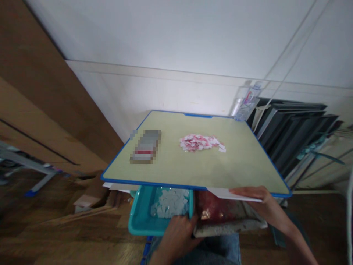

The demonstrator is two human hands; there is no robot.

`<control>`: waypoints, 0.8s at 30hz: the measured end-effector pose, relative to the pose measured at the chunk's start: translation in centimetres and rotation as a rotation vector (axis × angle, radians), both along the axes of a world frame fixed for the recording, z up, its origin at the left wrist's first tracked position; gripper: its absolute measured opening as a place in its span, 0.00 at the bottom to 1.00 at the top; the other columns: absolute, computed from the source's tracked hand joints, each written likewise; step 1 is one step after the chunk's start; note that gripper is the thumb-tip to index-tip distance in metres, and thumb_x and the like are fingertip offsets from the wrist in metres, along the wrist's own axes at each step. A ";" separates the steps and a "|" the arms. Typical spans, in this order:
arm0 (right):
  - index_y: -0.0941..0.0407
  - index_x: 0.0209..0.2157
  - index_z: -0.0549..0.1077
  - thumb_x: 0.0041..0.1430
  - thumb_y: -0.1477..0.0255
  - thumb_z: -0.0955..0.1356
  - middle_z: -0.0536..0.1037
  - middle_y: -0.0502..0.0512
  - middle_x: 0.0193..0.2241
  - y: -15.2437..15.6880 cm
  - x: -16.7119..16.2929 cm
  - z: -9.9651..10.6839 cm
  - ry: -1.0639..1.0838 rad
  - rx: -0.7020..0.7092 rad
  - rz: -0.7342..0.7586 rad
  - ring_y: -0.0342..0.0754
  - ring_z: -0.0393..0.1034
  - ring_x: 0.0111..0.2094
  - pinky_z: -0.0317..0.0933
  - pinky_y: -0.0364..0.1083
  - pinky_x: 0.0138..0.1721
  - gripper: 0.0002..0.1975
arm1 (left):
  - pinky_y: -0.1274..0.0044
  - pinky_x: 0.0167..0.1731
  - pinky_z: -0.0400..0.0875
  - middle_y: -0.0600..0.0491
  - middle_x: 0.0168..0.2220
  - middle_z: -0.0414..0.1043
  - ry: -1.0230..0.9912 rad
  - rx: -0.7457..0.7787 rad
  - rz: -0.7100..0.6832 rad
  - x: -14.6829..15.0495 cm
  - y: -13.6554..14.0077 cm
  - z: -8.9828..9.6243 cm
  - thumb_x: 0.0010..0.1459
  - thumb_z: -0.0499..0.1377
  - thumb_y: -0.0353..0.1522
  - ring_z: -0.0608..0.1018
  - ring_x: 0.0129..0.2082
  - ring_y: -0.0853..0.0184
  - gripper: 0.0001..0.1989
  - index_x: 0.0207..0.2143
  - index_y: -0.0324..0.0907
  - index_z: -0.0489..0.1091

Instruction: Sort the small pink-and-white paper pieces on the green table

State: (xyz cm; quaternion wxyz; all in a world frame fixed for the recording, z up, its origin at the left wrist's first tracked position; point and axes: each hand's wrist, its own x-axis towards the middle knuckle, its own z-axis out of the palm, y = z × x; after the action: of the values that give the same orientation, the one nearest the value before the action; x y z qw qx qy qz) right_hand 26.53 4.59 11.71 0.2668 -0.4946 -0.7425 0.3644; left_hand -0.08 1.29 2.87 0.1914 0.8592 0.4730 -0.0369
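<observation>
Blue jeans (223, 248) show at the seated person's lap, and just above them the two hands work well apart. The left hand (180, 232) sits at the near right corner of a teal bin (143, 226), where the bin meets a shiny red bag (213, 206) with a pale, grimy edge. Its fingertips are hidden there, so I cannot tell whether it is clamped on the rim or only rests against it. White scraps (172, 202) lie loose inside the bin, mostly toward its far right.

Over the bag, the right hand (261, 197) is closed on a white sheet (220, 193), fingers stretched along the top, right at the near edge of the tabletop (171, 169). The bin and bag are partly tucked under that edge.

The tabletop is pale yellow with a blue border. Pink and white paper bits (197, 142) lie heaped just right of its middle, a few straying rightward. Left of the heap is a pixelated item (147, 145), too masked to make out.

At the far right corner stand clear bottles (248, 103), beside dark panels (292, 129) stacked on edge. Behind everything rises a white wall (165, 36).
</observation>
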 end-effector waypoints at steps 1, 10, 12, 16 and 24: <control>0.52 0.38 0.75 0.53 0.68 0.63 0.76 0.55 0.38 -0.2 0.2 0.0 0.005 0.001 -0.009 0.55 0.70 0.39 0.64 0.49 0.40 0.13 | 0.71 0.31 0.61 0.48 0.32 0.68 0.003 -0.001 -0.002 0.0 0.0 -0.1 0.53 0.53 0.43 0.70 0.33 0.57 0.19 0.44 0.43 0.61; 0.54 0.35 0.76 0.51 0.65 0.65 0.78 0.55 0.33 2.4 2.6 0.8 -0.106 0.088 -0.196 0.54 0.73 0.32 0.67 0.48 0.33 0.12 | 0.70 0.31 0.62 0.47 0.33 0.68 0.029 -0.083 -0.018 0.1 0.1 -0.2 0.55 0.52 0.41 0.70 0.33 0.56 0.18 0.45 0.42 0.61; 0.55 0.34 0.77 0.50 0.65 0.65 0.78 0.55 0.32 3.6 2.7 0.8 -0.134 0.105 -0.214 0.54 0.73 0.31 0.67 0.48 0.32 0.13 | 0.70 0.31 0.62 0.47 0.34 0.68 0.020 -0.103 -0.021 0.1 0.1 -0.3 0.55 0.51 0.42 0.70 0.33 0.56 0.18 0.45 0.42 0.61; 0.58 0.32 0.77 0.50 0.65 0.65 0.78 0.56 0.31 6.0 2.5 1.0 -0.161 0.172 -0.289 0.55 0.72 0.31 0.67 0.48 0.32 0.13 | 0.70 0.33 0.62 0.46 0.36 0.68 0.003 -0.126 -0.019 0.1 0.3 -0.4 0.55 0.51 0.42 0.70 0.35 0.56 0.19 0.46 0.42 0.60; 0.59 0.36 0.75 0.53 0.65 0.62 0.77 0.56 0.35 11.9 1.9 0.2 -0.170 0.338 -0.314 0.57 0.71 0.35 0.65 0.51 0.35 0.16 | 0.70 0.30 0.64 0.45 0.36 0.69 0.011 -0.141 -0.054 0.1 0.8 -0.3 0.51 0.55 0.39 0.71 0.34 0.55 0.19 0.45 0.42 0.62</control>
State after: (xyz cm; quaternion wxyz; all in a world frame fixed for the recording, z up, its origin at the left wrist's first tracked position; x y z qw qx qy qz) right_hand 28.47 16.49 11.92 0.3357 -0.5812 -0.7267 0.1462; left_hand -0.03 2.09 2.57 0.2478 0.8559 0.4468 -0.0798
